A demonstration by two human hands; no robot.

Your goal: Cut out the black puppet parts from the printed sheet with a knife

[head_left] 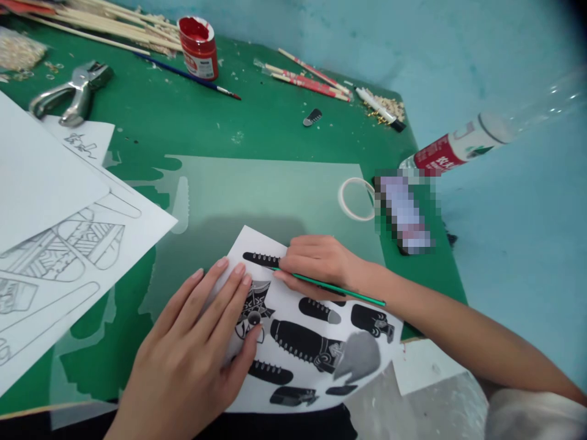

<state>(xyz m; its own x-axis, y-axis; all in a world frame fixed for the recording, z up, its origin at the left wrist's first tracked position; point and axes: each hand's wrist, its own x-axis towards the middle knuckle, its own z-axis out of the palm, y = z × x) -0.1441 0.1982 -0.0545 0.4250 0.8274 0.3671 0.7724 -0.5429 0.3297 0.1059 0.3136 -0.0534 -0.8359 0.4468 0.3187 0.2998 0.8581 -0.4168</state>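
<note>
a person's right hand (321, 260) grips a slim green stick (339, 288) in closed fingers over a white paper sheet (287, 307) printed with black-and-grey shapes, while the left hand (192, 342), open with fingers extended, rests flat on its left side. the sheet lies beneath both hands, partly over a translucent pale sheet (257, 189) that stretches beyond them across the green tabletop (247, 128). just beyond the right hand sits a thin white ring (340, 198); farther out to its right stands a clear plastic bottle with a red-and-white label (440, 156). left of the left hand lie white papers with black line drawings (123, 244); well beyond it are silver metal pliers-like punch (82, 85) and an open red paint jar (199, 52).
</note>
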